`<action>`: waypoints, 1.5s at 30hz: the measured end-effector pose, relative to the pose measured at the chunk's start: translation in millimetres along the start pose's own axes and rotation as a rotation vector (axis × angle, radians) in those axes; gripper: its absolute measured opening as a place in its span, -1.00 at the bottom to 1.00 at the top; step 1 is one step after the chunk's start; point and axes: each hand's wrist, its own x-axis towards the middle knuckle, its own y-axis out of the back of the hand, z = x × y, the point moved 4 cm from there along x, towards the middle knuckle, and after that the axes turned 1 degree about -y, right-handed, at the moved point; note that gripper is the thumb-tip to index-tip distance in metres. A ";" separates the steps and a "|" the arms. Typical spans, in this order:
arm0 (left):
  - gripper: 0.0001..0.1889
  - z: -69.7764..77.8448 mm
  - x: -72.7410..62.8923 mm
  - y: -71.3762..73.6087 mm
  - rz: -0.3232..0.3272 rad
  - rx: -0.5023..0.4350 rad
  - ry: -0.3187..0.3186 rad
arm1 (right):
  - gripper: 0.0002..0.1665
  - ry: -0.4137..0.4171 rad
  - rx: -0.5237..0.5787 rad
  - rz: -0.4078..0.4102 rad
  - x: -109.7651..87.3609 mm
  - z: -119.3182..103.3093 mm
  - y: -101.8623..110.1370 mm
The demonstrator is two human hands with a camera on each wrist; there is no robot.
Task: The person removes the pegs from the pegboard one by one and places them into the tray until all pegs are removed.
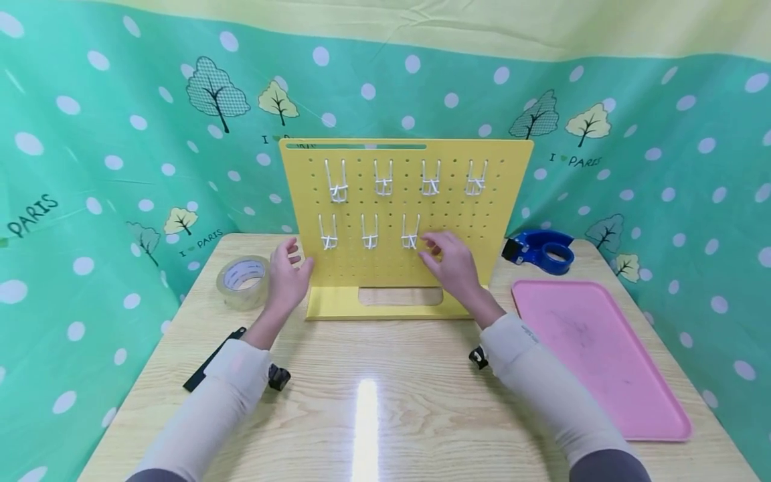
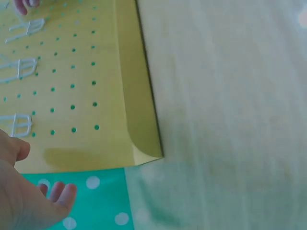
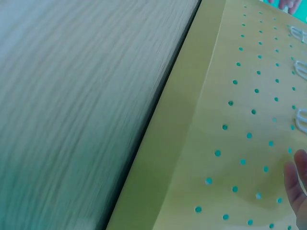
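Note:
A yellow pegboard (image 1: 385,264) stands upright on the table, with white wire hooks in two rows. My left hand (image 1: 289,274) is beside the board's left edge, thumb and fingers spread with nothing between them. In the left wrist view, that hand (image 2: 29,196) hangs near the board's side. My right hand (image 1: 450,261) is in front of the board, just right of the rightmost lower hook (image 1: 410,234). Its fingers are loosely bent and hold nothing. In the right wrist view, the fingertips (image 3: 291,179) appear apart from the nearest hook (image 3: 302,120).
A roll of clear tape (image 1: 243,282) sits left of the board. At the right are a blue tape dispenser (image 1: 539,251) and a pink tray (image 1: 596,355). A black flat strip (image 1: 211,365) lies by the left forearm. A green polka-dot curtain (image 1: 385,100) surrounds the table.

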 end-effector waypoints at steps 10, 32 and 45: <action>-0.54 0.5 22.5 -3.5 0.089 -0.037 -0.025 | -0.81 0.030 -0.059 0.147 12.3 -4.9 -21.2; -0.67 0.3 28.4 -2.8 0.082 0.005 0.006 | -0.89 0.068 -0.148 0.242 16.4 -9.9 -22.6; -0.68 -3.2 28.4 -4.5 0.096 0.004 -0.019 | -0.91 0.156 -0.116 0.289 12.1 -15.1 -13.9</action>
